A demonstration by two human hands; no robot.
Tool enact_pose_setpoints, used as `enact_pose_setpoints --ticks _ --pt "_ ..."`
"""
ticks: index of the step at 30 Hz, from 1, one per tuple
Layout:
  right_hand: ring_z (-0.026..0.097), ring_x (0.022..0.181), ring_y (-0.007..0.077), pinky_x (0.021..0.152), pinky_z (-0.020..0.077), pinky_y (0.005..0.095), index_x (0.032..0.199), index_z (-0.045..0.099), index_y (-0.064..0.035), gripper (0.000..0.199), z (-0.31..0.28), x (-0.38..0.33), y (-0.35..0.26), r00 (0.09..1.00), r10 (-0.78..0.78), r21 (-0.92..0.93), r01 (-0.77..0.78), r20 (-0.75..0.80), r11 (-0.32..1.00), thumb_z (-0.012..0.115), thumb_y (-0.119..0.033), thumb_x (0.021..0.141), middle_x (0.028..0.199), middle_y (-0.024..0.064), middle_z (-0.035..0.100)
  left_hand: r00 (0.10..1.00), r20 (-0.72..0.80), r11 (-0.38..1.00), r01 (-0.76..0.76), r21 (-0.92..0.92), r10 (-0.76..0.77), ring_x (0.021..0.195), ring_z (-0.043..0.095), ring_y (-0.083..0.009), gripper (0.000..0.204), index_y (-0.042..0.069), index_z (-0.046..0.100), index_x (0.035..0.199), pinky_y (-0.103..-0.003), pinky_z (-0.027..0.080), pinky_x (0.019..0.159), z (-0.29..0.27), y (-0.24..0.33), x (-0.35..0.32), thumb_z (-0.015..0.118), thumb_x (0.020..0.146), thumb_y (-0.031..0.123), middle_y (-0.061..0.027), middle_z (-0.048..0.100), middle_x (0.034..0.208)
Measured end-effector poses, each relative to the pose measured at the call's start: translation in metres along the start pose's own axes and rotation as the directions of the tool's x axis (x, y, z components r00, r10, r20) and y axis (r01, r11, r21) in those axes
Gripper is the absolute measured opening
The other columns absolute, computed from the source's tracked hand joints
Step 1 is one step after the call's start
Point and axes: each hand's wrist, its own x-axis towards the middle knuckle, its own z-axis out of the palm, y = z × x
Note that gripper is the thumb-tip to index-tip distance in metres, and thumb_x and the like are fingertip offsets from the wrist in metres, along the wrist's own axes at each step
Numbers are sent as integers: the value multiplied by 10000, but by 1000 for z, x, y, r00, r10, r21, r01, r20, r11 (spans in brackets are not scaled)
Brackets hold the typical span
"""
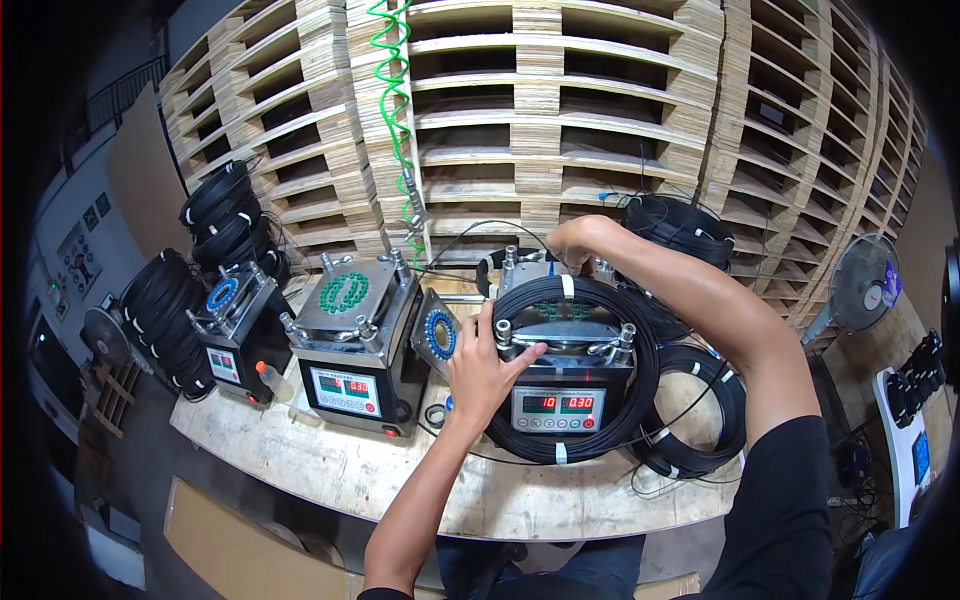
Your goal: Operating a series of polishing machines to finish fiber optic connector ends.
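A large coil of black cable, bound with white tape, stands upright in front of a metal bench device with a red-lit display. My left hand grips the coil's left side, thumb stretched across toward the device's front post. Over the top of the coil reaches my right hand, fingers bent down and pressed together above the device's top plate. What they hold is hidden. A thin black cable arcs up from the left toward this hand. Green ring-shaped pieces show on the plate through the coil.
Two similar devices stand to the left on the wooden bench, near a small orange-capped bottle. More cable coils are stacked at both sides. A fan stands right; stacked pallets rise behind.
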Motion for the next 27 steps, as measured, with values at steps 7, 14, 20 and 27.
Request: enact_pose_setpoints --ticks 7,14,20,27 --pt "744 804 240 715 649 340 915 611 60 185 -8 -9 36 999 -41 434 32 11 900 747 -65 899 909 165 732 1000 26 998 18 -61 -17 1062 610 -427 889 -16 497 1375 -503 515 873 -4 -3 3 783 784 584 -248 583 1154" --pt "692 723 171 623 572 322 918 596 25 183 40 -41 50 938 -164 343 269 -306 900 731 -99 922 779 92 701 767 107 759 -642 107 633 1224 515 -321 299 30 608 1128 -450 416 1045 -15 40 108 692 895 198 -141 583 1240" --pt "688 675 209 592 542 345 919 599 39 160 67 -47 51 846 -141 376 370 -514 850 709 -77 926 754 126 693 529 786 585 -763 275 321 919 718 -323 134 45 742 946 -473 545 825 42 55 188 702 844 122 -152 742 976" --pt "700 683 231 606 529 373 960 635 51 189 79 -51 57 802 -115 341 373 -587 863 667 -136 967 758 157 704 249 927 495 -865 82 282 844 720 -333 128 21 748 917 -438 568 714 68 50 213 691 819 80 -167 751 919"
